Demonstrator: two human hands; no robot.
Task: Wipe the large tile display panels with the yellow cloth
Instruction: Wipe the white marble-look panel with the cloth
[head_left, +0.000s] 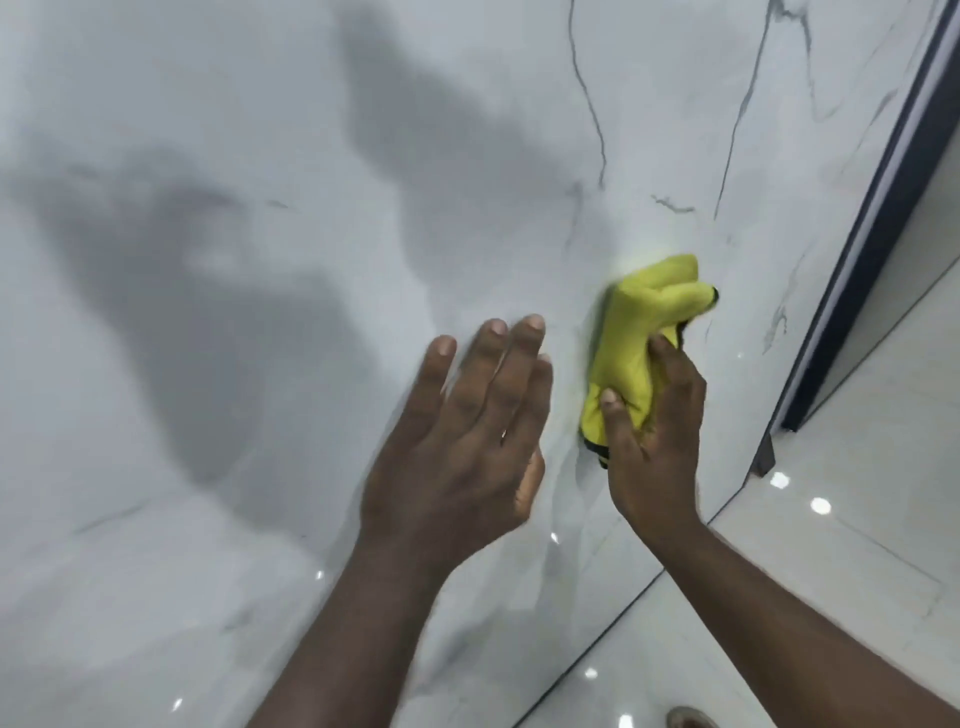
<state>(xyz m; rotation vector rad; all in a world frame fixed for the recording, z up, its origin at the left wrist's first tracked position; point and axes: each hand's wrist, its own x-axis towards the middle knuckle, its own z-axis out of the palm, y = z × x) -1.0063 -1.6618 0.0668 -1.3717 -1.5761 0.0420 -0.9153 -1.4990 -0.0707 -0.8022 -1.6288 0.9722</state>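
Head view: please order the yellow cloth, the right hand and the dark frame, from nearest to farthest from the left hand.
1. The yellow cloth, just right of the left hand, and the right hand gripping it: too close to call.
2. The dark frame, farthest, along the tile panel at its right edge.

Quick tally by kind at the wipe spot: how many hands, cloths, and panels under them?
Hands: 2, left hand and right hand
Cloth: 1, yellow, in the right hand's grip
Panel: 1, grey-veined marble
Total: 4
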